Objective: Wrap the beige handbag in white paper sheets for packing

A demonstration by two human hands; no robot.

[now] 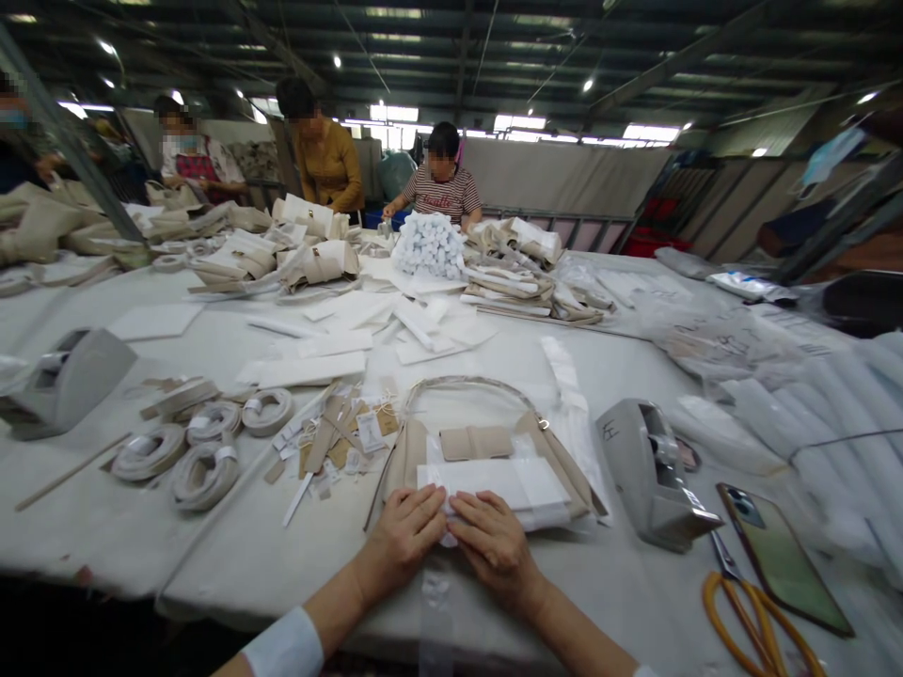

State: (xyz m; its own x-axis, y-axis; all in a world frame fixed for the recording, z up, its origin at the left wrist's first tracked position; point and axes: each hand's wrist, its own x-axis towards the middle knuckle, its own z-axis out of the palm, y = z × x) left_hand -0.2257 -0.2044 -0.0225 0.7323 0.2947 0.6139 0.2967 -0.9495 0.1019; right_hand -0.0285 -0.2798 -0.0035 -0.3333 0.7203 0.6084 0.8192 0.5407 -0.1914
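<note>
A beige handbag point(404, 455) lies on the table directly in front of me, its thin strap arched toward the back. Across its lower front is a white sheet point(494, 478), below the bag's small beige flap point(476, 443). My left hand point(409, 527) and my right hand point(492, 538) are side by side at the sheet's near edge. Their fingers are bent and close together over it, gripping the edge, with the thumbs partly hidden. Clear plastic point(435, 602) hangs below the hands past the table edge.
At right stand a grey tape dispenser point(639, 470), orange-handled scissors point(754, 616) and a phone point(786, 555). Rolled straps point(204, 475), loose tags point(345, 428) and another dispenser point(67, 381) lie left. White sheets point(317, 367) and bag piles point(317, 263) lie farther back, near several co-workers.
</note>
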